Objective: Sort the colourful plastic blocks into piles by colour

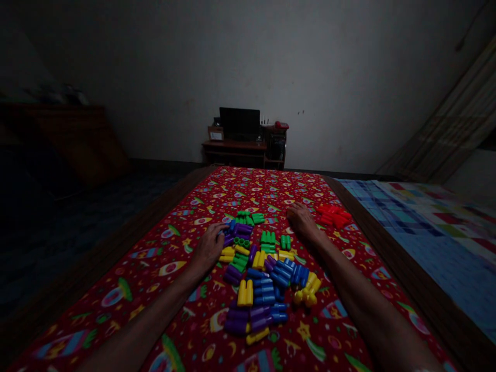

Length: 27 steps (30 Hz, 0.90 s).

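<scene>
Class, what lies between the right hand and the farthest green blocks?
In the head view, only bare red patterned cloth lies between the right hand and the farthest green blocks.

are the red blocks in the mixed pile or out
Out: the red blocks sit apart, with the right hand and patterned cloth between them and the green blocks.

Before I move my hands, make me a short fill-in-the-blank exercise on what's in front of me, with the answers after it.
1. The patterned cloth has a ____ background.
2. The red blocks lie to the ____ of the right hand.
3. Beside the left hand, the mixed pile holds green, yellow, purple and ____ blocks.
4. Behind the black monitor rises a pale ____.

Missing words: red; right; blue; wall.
</scene>
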Each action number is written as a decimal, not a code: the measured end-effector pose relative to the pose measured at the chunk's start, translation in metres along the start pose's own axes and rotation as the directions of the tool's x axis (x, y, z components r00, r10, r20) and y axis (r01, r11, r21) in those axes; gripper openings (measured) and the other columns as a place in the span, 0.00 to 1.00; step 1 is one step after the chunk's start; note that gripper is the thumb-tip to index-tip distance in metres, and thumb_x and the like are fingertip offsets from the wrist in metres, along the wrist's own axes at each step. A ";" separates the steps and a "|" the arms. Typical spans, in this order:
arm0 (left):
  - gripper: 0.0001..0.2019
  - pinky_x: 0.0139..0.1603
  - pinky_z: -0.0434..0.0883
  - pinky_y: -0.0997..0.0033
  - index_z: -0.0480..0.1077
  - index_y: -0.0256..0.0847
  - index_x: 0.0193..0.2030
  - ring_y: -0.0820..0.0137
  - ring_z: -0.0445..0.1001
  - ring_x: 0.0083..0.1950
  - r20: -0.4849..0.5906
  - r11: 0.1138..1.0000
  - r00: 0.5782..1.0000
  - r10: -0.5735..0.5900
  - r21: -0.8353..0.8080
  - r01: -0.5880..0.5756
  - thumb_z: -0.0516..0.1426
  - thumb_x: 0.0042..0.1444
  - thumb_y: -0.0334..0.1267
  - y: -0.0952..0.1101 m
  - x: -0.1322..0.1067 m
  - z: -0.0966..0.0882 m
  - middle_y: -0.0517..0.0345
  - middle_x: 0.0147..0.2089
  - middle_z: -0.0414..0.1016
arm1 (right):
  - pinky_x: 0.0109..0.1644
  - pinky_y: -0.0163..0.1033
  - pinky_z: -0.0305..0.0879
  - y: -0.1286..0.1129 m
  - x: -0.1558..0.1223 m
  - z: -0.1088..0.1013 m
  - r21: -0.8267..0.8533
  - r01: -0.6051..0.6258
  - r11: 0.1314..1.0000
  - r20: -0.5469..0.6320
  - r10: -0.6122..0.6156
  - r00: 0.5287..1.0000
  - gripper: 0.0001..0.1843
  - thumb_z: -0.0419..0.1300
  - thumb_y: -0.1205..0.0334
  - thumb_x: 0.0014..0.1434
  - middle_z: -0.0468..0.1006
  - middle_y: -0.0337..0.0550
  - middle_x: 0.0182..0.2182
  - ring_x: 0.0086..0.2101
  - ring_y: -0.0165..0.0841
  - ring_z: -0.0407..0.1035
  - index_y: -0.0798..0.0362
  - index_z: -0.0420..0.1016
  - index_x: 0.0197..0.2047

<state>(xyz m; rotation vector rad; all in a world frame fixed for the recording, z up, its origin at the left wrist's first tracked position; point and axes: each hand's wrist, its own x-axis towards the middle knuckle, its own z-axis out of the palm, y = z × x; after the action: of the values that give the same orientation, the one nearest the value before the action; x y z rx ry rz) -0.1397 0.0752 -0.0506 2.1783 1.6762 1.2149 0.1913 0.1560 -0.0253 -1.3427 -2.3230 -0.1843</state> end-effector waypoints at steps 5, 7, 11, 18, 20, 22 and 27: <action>0.17 0.58 0.70 0.56 0.74 0.39 0.45 0.62 0.72 0.53 0.000 1.000 1.000 -0.013 0.012 0.013 0.46 0.57 0.36 0.000 0.000 0.001 0.49 0.50 0.74 | 0.47 0.42 0.64 -0.027 0.009 -0.026 0.202 -0.056 0.978 -0.006 0.058 0.998 0.19 0.54 0.69 0.58 0.78 0.54 0.45 0.43 0.39 0.70 0.57 0.75 0.52; 0.17 0.58 0.70 0.55 0.74 0.39 0.45 0.62 0.72 0.54 0.007 1.000 1.000 -0.011 0.012 0.011 0.46 0.58 0.35 0.002 0.000 0.000 0.49 0.50 0.74 | 0.39 0.36 0.63 -0.050 0.013 -0.038 0.333 -0.024 0.943 0.098 -0.009 0.995 0.17 0.54 0.68 0.59 0.80 0.49 0.38 0.36 0.35 0.72 0.57 0.76 0.50; 0.17 0.59 0.69 0.55 0.73 0.38 0.44 0.62 0.72 0.54 0.015 1.000 1.000 -0.012 0.009 0.012 0.45 0.58 0.35 0.005 -0.001 -0.001 0.47 0.51 0.73 | 0.32 0.30 0.58 -0.099 0.013 -0.051 0.510 0.108 0.853 0.373 -0.333 0.866 0.12 0.57 0.65 0.60 0.81 0.44 0.32 0.30 0.29 0.70 0.58 0.79 0.42; 0.17 0.59 0.69 0.57 0.73 0.39 0.44 0.63 0.72 0.54 0.010 1.000 1.000 -0.010 -0.006 0.010 0.45 0.58 0.35 0.005 -0.001 -0.001 0.49 0.50 0.73 | 0.31 0.31 0.56 -0.115 0.006 -0.057 0.378 0.209 0.902 0.514 -0.392 0.763 0.11 0.63 0.64 0.55 0.81 0.45 0.37 0.34 0.32 0.71 0.52 0.80 0.43; 0.16 0.59 0.69 0.57 0.73 0.39 0.44 0.63 0.72 0.54 0.010 1.000 1.000 -0.009 -0.008 0.009 0.45 0.58 0.35 0.005 -0.002 -0.001 0.49 0.50 0.73 | 0.30 0.31 0.55 -0.111 0.007 -0.061 0.370 0.213 0.904 0.503 -0.388 0.772 0.10 0.65 0.64 0.54 0.81 0.44 0.35 0.33 0.31 0.70 0.52 0.80 0.41; 0.16 0.59 0.69 0.57 0.73 0.40 0.44 0.63 0.72 0.54 0.008 1.000 1.000 -0.010 -0.013 0.010 0.46 0.58 0.36 0.005 -0.002 -0.001 0.50 0.50 0.73 | 0.29 0.31 0.53 -0.114 0.006 -0.063 0.384 0.224 0.896 0.467 -0.398 0.790 0.07 0.64 0.62 0.57 0.79 0.43 0.31 0.29 0.29 0.69 0.54 0.80 0.38; 0.17 0.59 0.69 0.57 0.73 0.39 0.44 0.63 0.72 0.54 0.002 0.999 0.999 -0.034 -0.017 0.034 0.45 0.58 0.35 0.004 0.000 0.000 0.49 0.50 0.73 | 0.29 0.34 0.50 -0.148 -0.007 -0.042 0.319 0.315 0.894 0.354 -0.420 0.835 0.16 0.60 0.52 0.61 0.75 0.45 0.27 0.27 0.28 0.64 0.57 0.76 0.30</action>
<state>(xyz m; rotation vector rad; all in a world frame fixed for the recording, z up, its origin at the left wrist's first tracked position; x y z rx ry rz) -0.1364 0.0736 -0.0489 2.1316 1.6884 1.2139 0.0820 0.0601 0.0244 -0.8524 -2.8358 0.3015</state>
